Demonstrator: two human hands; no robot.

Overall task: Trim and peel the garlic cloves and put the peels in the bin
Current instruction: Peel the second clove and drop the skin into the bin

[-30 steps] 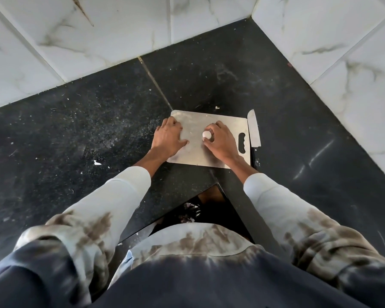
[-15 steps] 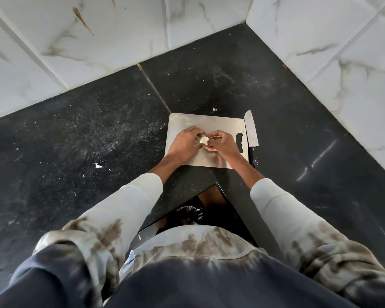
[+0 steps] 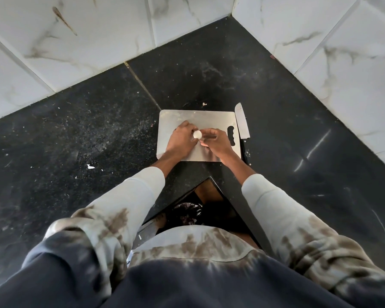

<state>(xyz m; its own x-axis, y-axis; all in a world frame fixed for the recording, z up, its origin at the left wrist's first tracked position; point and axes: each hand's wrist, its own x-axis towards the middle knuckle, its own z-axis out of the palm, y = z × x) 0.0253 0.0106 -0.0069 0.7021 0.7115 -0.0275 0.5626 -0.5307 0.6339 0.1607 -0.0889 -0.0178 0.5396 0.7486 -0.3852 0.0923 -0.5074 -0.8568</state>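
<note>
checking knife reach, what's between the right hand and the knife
In the head view, a bare strip of the cutting board with its handle slot separates the right hand from the knife, which lies off the board's right edge.

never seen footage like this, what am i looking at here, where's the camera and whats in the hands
There is no machine here: a person is working with two bare hands. The single picture comes from a wide-angle camera worn on the head, looking forward and down, so you see the person's own sleeves and chest at the bottom.

On the dark stone counter, in a corner of white marbled tiles, lies a metal cutting board. A knife lies along its right edge, untouched.

The left hand and right hand meet over the board, both pinching a small white garlic clove, apparently peeling it. Below the counter edge there is a dark opening with what may be a bin; it is too dim to be sure.
</note>
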